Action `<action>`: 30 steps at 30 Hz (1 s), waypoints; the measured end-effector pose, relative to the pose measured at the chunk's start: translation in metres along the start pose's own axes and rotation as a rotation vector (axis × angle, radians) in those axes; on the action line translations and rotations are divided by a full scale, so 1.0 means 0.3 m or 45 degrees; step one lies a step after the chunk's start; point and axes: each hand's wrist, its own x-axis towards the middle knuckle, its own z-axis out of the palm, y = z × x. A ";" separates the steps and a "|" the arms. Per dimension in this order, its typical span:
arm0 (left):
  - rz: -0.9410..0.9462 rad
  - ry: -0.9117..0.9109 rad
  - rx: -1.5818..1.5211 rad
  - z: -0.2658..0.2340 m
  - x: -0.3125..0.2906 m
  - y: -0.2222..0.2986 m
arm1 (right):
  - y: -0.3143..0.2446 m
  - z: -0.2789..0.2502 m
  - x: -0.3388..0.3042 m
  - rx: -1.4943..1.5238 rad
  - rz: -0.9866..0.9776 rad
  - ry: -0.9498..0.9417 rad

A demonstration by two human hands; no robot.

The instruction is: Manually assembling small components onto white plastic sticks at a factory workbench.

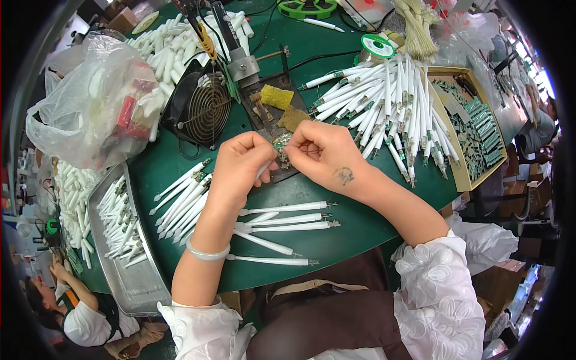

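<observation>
My left hand [243,165] and my right hand [324,155] are held close together over the middle of the green table. Fingers on both hands are pinched, and whatever they grip is too small and too hidden to make out. Just beyond the fingertips sits a small heap of metallic bits [282,143] on a dark base plate. Several slim white candle-shaped sticks [285,219] with small parts at one end lie below my hands. More such sticks [186,201], with pointed flame-like tips, lie beside my left forearm.
Past my hands are yellow sponges [276,97], a metal clamp stand [243,67] and a black fan [204,105]. A stick pile [390,102] and a box of green circuit boards [480,132] lie right. A metal tray [150,288] and plastic bag [78,120] stand left.
</observation>
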 end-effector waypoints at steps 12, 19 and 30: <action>0.147 0.115 0.023 0.020 -0.004 0.017 | 0.003 0.016 0.012 -0.002 -0.030 0.078; 0.132 0.109 0.021 0.012 -0.008 0.003 | -0.005 0.007 0.010 0.058 -0.025 0.104; 0.064 0.089 -0.057 -0.006 0.010 -0.005 | 0.013 0.026 0.010 0.029 -0.038 0.080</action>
